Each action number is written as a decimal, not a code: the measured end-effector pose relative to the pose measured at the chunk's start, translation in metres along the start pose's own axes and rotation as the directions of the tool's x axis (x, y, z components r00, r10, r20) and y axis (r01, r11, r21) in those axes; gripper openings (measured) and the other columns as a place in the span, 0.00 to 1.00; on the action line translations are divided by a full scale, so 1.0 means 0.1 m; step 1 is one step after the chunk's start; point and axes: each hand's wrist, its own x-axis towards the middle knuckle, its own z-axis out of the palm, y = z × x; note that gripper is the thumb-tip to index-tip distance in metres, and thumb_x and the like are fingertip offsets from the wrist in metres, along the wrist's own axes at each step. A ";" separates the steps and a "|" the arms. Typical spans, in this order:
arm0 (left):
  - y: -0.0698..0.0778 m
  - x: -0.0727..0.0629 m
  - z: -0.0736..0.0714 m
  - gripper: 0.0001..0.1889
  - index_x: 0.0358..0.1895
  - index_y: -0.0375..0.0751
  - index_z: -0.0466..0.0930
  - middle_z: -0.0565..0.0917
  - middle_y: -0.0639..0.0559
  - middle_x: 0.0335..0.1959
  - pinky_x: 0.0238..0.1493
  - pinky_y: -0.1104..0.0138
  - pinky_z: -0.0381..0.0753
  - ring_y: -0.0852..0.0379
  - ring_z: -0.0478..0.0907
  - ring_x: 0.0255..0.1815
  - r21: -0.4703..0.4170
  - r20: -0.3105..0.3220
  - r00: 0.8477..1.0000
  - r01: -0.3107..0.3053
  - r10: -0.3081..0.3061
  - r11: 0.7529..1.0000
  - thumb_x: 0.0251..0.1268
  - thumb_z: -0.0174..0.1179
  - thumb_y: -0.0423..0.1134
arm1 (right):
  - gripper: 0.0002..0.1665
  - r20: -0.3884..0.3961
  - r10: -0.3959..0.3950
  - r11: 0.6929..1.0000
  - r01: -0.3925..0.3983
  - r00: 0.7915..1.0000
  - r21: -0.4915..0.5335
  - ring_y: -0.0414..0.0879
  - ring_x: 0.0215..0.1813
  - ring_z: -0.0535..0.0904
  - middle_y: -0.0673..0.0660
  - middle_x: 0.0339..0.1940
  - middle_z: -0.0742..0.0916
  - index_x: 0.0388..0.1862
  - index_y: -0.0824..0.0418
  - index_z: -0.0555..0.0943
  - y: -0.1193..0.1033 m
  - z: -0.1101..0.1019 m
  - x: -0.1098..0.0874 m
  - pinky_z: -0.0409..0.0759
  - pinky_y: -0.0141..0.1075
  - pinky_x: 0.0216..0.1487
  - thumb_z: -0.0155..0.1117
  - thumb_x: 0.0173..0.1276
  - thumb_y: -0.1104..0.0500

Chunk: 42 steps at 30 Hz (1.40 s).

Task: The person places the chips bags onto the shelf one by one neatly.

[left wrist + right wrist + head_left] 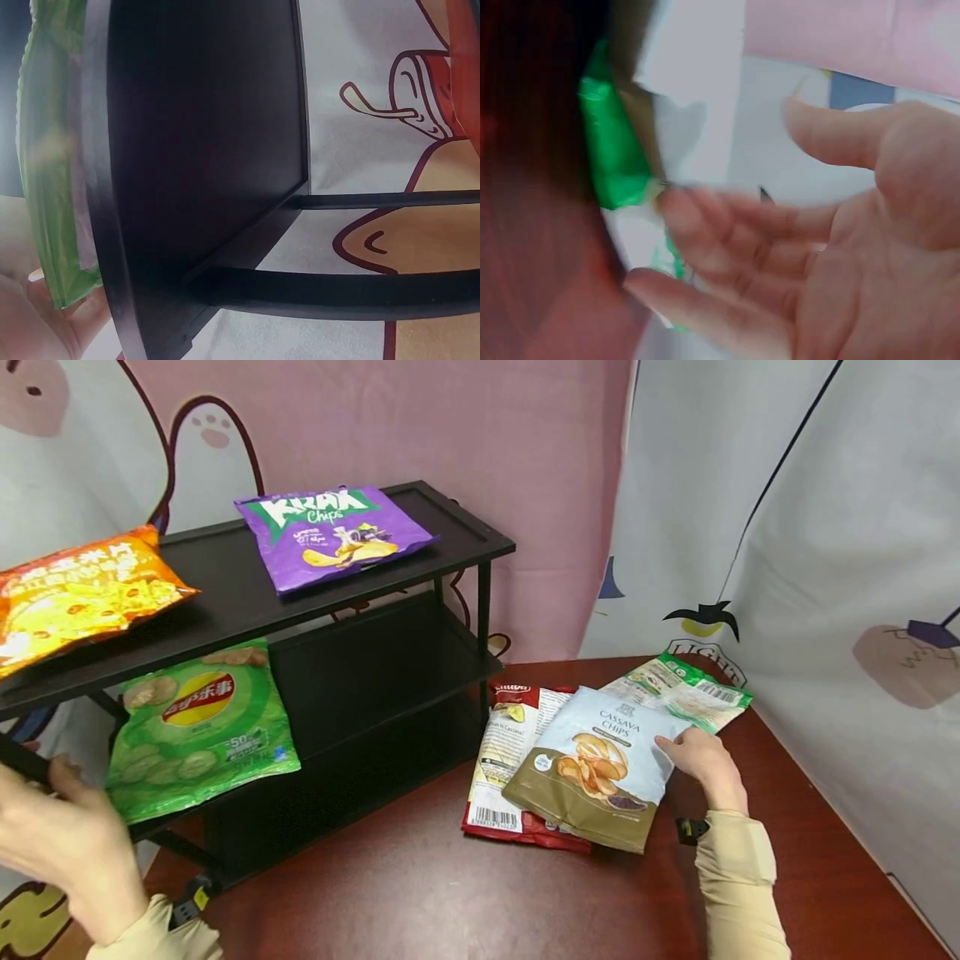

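Note:
My right hand [701,758] is at the right edge of the grey-and-olive cassava chips bag [592,768], its fingertips overlapping the edge. Blurred in the right wrist view, that hand [840,217] has loosely extended fingers and its thumb apart. Under the cassava bag lie a red-and-white bag [498,768] and a green-and-clear packet [690,693]. My left hand [71,843], also blurred, is beside the left side of the green chips bag [202,735] on the middle shelf. Its fingertips are right at the bag's corner in the left wrist view.
A black rack [375,660] stands at the left on the brown table [450,893]. Its top shelf carries an orange bag [82,593] and a purple chips bag [337,535]. Patterned curtains [420,435] hang behind and to the right.

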 end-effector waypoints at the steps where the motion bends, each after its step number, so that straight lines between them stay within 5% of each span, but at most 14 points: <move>1: 0.00 0.00 0.00 0.23 0.67 0.54 0.67 0.75 0.40 0.62 0.67 0.48 0.57 0.39 0.65 0.66 0.001 0.002 1.000 -0.002 0.002 1.000 0.71 0.45 0.49 | 0.32 0.009 0.062 0.998 -0.062 0.998 0.029 0.55 0.32 0.77 0.66 0.30 0.80 0.39 0.76 0.75 0.02 0.02 0.00 0.73 0.42 0.29 0.49 0.70 0.44; 4: 0.01 0.02 0.00 0.23 0.69 0.56 0.66 0.71 0.45 0.67 0.69 0.49 0.56 0.41 0.63 0.69 0.009 0.014 1.000 -0.006 0.006 1.000 0.71 0.45 0.49 | 0.41 0.045 0.171 0.975 -0.175 0.984 0.134 0.55 0.30 0.80 0.68 0.31 0.80 0.45 0.79 0.71 0.06 0.10 0.03 0.76 0.42 0.28 0.47 0.68 0.37; 9: 0.01 0.02 -0.01 0.24 0.69 0.55 0.66 0.70 0.44 0.68 0.70 0.49 0.56 0.40 0.63 0.69 0.008 0.024 1.000 -0.001 0.001 1.000 0.71 0.46 0.48 | 0.55 0.060 0.234 0.946 -0.242 0.970 0.216 0.60 0.40 0.82 0.80 0.51 0.74 0.64 0.85 0.56 0.13 0.17 0.13 0.79 0.46 0.38 0.46 0.67 0.34; 15: 0.03 0.00 -0.02 0.25 0.69 0.56 0.65 0.68 0.44 0.69 0.70 0.49 0.55 0.39 0.62 0.69 0.005 0.018 1.000 0.007 -0.007 1.000 0.70 0.46 0.49 | 0.51 0.044 0.284 0.882 -0.279 0.958 0.379 0.52 0.38 0.79 0.74 0.49 0.74 0.64 0.84 0.57 0.20 0.25 0.27 0.81 0.40 0.38 0.58 0.64 0.42; 21: 0.02 0.01 -0.02 0.25 0.69 0.57 0.65 0.68 0.46 0.69 0.71 0.51 0.55 0.41 0.62 0.70 -0.001 0.011 1.000 0.010 -0.010 1.000 0.70 0.47 0.49 | 0.37 -0.068 0.257 0.885 -0.207 0.964 0.417 0.49 0.32 0.74 0.67 0.38 0.75 0.55 0.81 0.65 0.20 0.31 0.33 0.74 0.37 0.30 0.60 0.62 0.51; 27: 0.01 0.02 -0.02 0.24 0.68 0.56 0.66 0.70 0.43 0.68 0.69 0.50 0.56 0.39 0.63 0.68 -0.004 0.011 1.000 0.001 -0.001 1.000 0.69 0.47 0.48 | 0.43 -0.138 0.178 0.883 -0.096 0.974 0.460 0.68 0.60 0.69 0.81 0.64 0.67 0.69 0.80 0.52 0.18 0.31 0.32 0.72 0.55 0.57 0.57 0.66 0.56; 30: 0.01 0.02 -0.01 0.24 0.67 0.53 0.68 0.71 0.40 0.66 0.68 0.48 0.58 0.37 0.65 0.66 -0.012 0.001 1.000 -0.005 0.005 1.000 0.69 0.48 0.47 | 0.44 -0.169 0.164 0.864 -0.059 0.972 0.500 0.69 0.64 0.67 0.80 0.67 0.65 0.72 0.77 0.49 0.15 0.29 0.31 0.71 0.56 0.59 0.56 0.67 0.57; 37: 0.00 0.02 0.00 0.23 0.66 0.50 0.70 0.72 0.41 0.65 0.67 0.47 0.59 0.35 0.66 0.65 -0.021 -0.016 1.000 -0.003 0.003 1.000 0.68 0.49 0.46 | 0.32 -0.318 0.099 0.873 0.072 0.943 0.482 0.51 0.40 0.79 0.75 0.56 0.76 0.64 0.74 0.63 0.05 0.21 0.25 0.75 0.30 0.31 0.59 0.66 0.62; 42: 0.01 0.02 0.00 0.23 0.65 0.48 0.70 0.73 0.36 0.63 0.65 0.45 0.60 0.32 0.67 0.63 -0.002 0.002 1.000 0.004 -0.004 1.000 0.69 0.48 0.46 | 0.26 -0.392 0.014 0.862 0.187 0.920 0.471 0.33 0.23 0.76 0.77 0.47 0.80 0.60 0.72 0.65 -0.01 0.15 0.18 0.76 0.29 0.23 0.58 0.66 0.64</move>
